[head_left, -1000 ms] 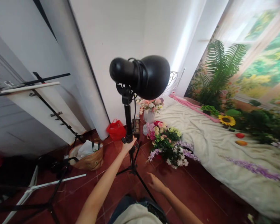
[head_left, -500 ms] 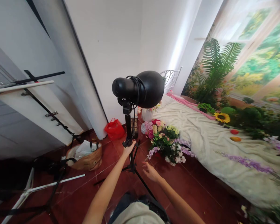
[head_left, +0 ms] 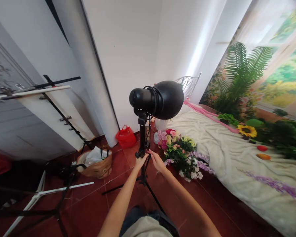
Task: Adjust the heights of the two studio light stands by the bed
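A black studio light (head_left: 169, 99) with a bowl-shaped reflector and a coiled cable stands before me on a black light stand (head_left: 142, 136). My left hand (head_left: 140, 161) is wrapped round the stand's upright, just below its collar. On the right side of the same collar is my right hand (head_left: 157, 160), its fingertips together at what looks like the clamp knob. The knob itself is mostly hidden by the fingers. Below my hands the stand's legs (head_left: 153, 194) spread over the red tiled floor.
Artificial flowers (head_left: 177, 144) lie on the floor right of the stand, beside a bed with a cream blanket (head_left: 199, 128). Leftward are a red bag (head_left: 126, 137), a woven basket (head_left: 98, 166) and a white stand leg (head_left: 64, 190). A rolled backdrop (head_left: 98, 98) leans at the wall.
My right hand has moved up and left from beside the stand to its collar. My left hand keeps its hold. The whole view has shifted, with the scene now further right.
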Motion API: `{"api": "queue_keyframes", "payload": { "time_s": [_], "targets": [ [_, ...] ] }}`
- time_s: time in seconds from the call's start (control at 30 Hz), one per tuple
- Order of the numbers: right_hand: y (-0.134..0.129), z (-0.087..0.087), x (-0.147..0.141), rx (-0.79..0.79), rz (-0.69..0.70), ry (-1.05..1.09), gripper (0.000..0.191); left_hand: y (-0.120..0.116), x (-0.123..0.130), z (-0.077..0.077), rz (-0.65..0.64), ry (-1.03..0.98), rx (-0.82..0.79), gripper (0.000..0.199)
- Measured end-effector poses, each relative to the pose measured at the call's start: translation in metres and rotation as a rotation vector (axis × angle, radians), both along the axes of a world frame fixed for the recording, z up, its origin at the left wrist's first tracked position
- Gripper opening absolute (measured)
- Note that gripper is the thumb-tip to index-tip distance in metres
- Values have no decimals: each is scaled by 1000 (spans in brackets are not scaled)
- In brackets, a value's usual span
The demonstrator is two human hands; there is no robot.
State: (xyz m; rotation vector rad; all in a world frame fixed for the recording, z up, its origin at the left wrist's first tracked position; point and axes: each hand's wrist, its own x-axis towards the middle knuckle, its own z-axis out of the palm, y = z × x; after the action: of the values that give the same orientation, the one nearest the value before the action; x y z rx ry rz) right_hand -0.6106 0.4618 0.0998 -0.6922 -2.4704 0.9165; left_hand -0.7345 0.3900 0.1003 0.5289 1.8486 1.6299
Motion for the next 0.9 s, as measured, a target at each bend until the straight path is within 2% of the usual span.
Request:
{"api": "queue_keyframes", "payload": {
  "time_s": [0.13,0.3,0.43,0.57,0.67,0.77,0.83,0.9],
  "targets": [
    [9,-3,-8,-42,37,-57,43,-3,2,5,26,-35,-6,23],
    [12,-8,-12,-33,-1,-102,46,-4,0,7,-8,-25,-37,21],
    [9,-14,-17,-77,5,2,42,-1,-1,-3,14,-20,-58,22],
    [5,-20,-25,-94,-116,7,46,2,-4,-18,20,2,-60,24],
    [9,-18,-32,-141,-192,-96,53,3,-5,-24,-5,8,-59,22],
    [20,-10,-39,-300,-191,-295,64,3,-4,-23,-12,4,-100,19],
    [30,-4,-45,-408,-183,-413,65,4,-3,-21,5,7,-120,19],
    [38,1,-51,-455,-191,-440,60,4,-2,-20,14,13,-118,20]
  ]
}}
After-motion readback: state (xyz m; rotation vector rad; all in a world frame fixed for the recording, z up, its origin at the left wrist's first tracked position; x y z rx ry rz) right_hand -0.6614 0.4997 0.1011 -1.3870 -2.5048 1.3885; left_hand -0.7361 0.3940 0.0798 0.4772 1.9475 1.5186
